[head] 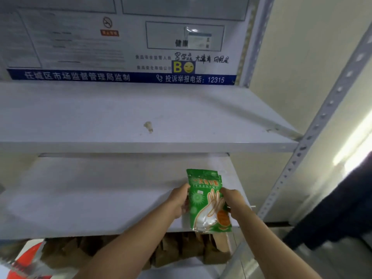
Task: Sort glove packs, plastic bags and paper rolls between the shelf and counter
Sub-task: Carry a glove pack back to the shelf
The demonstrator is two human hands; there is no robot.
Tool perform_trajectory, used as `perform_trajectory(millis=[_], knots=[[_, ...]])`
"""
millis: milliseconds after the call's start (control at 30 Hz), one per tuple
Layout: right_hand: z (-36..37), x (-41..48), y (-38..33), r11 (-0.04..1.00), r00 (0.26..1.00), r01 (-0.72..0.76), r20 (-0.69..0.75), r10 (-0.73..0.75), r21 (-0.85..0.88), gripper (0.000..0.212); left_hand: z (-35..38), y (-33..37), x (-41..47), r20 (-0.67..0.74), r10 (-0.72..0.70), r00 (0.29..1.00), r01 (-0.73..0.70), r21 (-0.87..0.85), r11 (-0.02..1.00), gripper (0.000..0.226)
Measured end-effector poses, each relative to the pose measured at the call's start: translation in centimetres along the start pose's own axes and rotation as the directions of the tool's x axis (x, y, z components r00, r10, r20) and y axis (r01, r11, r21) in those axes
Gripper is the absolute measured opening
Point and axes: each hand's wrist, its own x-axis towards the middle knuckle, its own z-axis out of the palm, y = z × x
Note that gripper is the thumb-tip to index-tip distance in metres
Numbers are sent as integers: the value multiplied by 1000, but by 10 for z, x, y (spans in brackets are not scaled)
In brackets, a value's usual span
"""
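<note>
head view of a pale metal rack. a printed notice [120, 47] with a blue band of white characters along its foot fills the back of the top bay. below it lies the upper shelf [90, 109], then the middle shelf [80, 198], both pale and seen from above. a perforated upright [314, 133] runs slantwise down the right side, with a dark cloth [342, 214] hanging beyond it. under the middle shelf stands a row of brown paper bags [173, 250]; a red and white wrapper [22, 262], blurred, shows at the lower left corner. both bare forearms rise from the lower edge and converge toward the right front part of the middle shelf. between them a green glove pack [205, 202] is held upright, its printed face toward the camera, over the shelf's right front area, with its lower edge seen in front of the shelf's lip; whether it touches the board cannot be told. a second green edge shows just behind its upper right corner. the left hand [178, 202] grips the pack's left edge, thumb laid along the front margin, fingers curled out of sight behind it. the right hand [231, 198] grips the right edge, wrist bent inward, fingers wrapped onto the pack. a small tan scrap [148, 125] lies near the middle of the upper shelf.
</note>
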Motion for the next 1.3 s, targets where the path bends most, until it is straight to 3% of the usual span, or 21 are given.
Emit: perform_trajectory(millis=[300,600,867,1033,1167,1300], knots=[[-32,31,-3,985,999,28,-30,-33,-170,25,50,-2,24,35,-2,999,0,51,999,21],[-21,34,6,981,998,57,5,-57,-185,27,36,-10,36,-36,-10,999,14,132,991,28],[-9,27,17,863,981,113,-83,-176,-492,40,12,-11,26,-52,53,997,-38,245,969,27],[4,0,21,867,954,187,-125,-272,-463,47,0,-18,16,-16,161,987,-139,432,891,11],[3,-28,33,887,939,203,-175,-297,-415,50,2,-25,6,44,285,958,-253,598,760,14],[-3,-60,48,919,921,201,-254,-295,-338,41,11,-36,-10,137,316,939,-326,652,684,23]])
